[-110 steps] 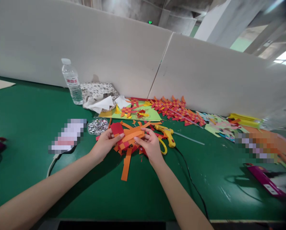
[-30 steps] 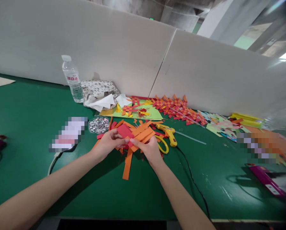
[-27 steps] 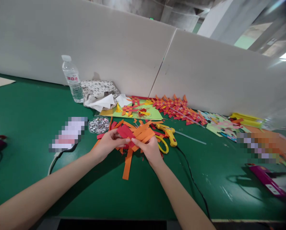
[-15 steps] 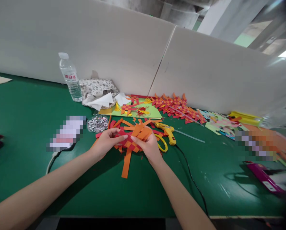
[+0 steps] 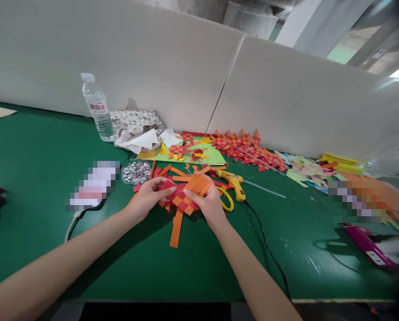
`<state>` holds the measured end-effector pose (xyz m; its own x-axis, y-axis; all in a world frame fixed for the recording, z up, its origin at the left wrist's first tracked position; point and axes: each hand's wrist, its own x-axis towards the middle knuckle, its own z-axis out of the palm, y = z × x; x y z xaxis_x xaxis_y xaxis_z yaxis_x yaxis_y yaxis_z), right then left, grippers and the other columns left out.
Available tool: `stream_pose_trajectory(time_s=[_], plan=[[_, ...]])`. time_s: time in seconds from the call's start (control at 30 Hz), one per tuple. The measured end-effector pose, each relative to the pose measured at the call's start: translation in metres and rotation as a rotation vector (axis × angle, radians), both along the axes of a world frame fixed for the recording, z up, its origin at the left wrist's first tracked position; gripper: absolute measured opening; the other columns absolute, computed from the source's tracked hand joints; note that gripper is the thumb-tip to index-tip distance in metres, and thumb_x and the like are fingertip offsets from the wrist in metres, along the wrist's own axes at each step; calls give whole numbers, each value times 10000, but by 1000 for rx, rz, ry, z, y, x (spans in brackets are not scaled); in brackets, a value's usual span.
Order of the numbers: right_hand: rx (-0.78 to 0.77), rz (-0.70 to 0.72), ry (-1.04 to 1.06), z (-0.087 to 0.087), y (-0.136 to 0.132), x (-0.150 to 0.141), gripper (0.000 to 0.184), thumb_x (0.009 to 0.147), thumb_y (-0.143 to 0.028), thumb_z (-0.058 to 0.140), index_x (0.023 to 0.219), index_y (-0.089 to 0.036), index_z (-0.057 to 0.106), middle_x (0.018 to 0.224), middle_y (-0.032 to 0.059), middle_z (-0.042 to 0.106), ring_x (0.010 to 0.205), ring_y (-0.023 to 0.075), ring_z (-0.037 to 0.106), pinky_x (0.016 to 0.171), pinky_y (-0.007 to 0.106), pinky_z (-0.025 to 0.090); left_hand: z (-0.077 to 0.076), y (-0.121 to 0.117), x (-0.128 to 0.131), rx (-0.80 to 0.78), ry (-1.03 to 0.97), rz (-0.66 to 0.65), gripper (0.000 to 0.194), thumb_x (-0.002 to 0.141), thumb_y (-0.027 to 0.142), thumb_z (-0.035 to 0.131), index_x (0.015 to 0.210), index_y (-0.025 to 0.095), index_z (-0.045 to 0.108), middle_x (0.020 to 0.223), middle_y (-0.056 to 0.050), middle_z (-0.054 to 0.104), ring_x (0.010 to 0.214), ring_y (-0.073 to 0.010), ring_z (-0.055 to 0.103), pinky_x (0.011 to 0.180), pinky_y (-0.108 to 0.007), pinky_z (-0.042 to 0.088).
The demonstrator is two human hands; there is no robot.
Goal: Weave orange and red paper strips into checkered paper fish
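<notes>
Both hands hold a woven piece of red and orange paper strips (image 5: pixel 183 201) above the green table. My left hand (image 5: pixel 148 196) pinches its red side between thumb and fingers. On the orange side, the thumb and fingers of my right hand (image 5: pixel 209 198) press the strips together. A loose orange paper strip (image 5: pixel 176 232) points toward me below the weave. Behind and under the hands lie more red and orange strips (image 5: pixel 177 171). Beside my right hand are yellow-handled scissors (image 5: pixel 231 204), partly hidden, and a yellow glue gun (image 5: pixel 235 185) with a glue stick in its back.
A tub of googly eyes (image 5: pixel 136 172) and a phone (image 5: pixel 94 187) on a cable lie left. Behind stand a water bottle (image 5: pixel 99 109) and a tissue pouch (image 5: pixel 137 127). Finished woven paper fish (image 5: pixel 244 149) are piled by the partition (image 5: pixel 280 93). A purple power strip (image 5: pixel 368 247) lies right.
The orange strips under my right hand have been drawn together into a flatter, folded-over bundle, and more of the checkered weave shows. Both hands stay in nearly the same place.
</notes>
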<state>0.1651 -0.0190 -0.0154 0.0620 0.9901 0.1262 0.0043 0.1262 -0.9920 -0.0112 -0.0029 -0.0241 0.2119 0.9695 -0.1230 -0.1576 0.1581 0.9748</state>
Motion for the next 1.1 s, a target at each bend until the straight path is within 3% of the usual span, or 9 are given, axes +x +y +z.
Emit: stream_pose_trajectory(time_s=[0.2,0.37,0.5,0.67,0.8,0.93,1.1], plan=[[-25,20,24,3,-1,-1,600,609,-294,757,1139,-236,482,928,17,626,835,183,614,775,330,508,4,-1,0,-31,-2,17,284,625,325,755,815,180,602,807,-11,663,699,-125,635,589,-211,517],[-16,29,21,2,-1,-3,637,608,-280,759,1173,-227,470,955,27,638,831,180,624,764,320,512,7,-4,1,-20,55,-47,358,591,315,781,873,190,601,805,2,654,693,-118,629,586,-205,508],[1,13,28,0,-1,-3,648,598,-275,768,1174,-230,476,970,33,651,861,193,636,783,328,514,5,-4,2,6,64,-90,319,594,297,782,810,174,583,749,13,637,663,-102,610,579,-192,495],[-78,33,167,2,1,-3,767,598,-290,768,1261,-231,387,954,55,694,895,224,661,814,379,516,5,-2,1,-10,-7,17,304,601,290,778,786,170,570,707,27,629,619,-87,600,587,-191,492],[-75,14,146,3,2,-2,827,613,-273,756,1321,-218,333,807,10,700,790,194,670,786,366,517,7,-1,0,-52,-33,87,336,564,292,797,765,177,553,709,34,635,639,-106,623,618,-219,503],[-39,-9,85,1,2,0,802,636,-262,736,1334,-218,344,690,-31,673,662,160,650,694,319,520,6,-2,0,-6,57,24,327,570,304,791,784,182,576,733,23,650,662,-121,633,640,-229,492],[-22,109,86,0,1,-1,825,651,-245,725,1364,-241,311,811,11,703,782,185,670,763,347,521,3,-2,1,9,105,-93,341,588,338,776,836,175,609,891,-41,693,859,-183,649,804,-296,487]])
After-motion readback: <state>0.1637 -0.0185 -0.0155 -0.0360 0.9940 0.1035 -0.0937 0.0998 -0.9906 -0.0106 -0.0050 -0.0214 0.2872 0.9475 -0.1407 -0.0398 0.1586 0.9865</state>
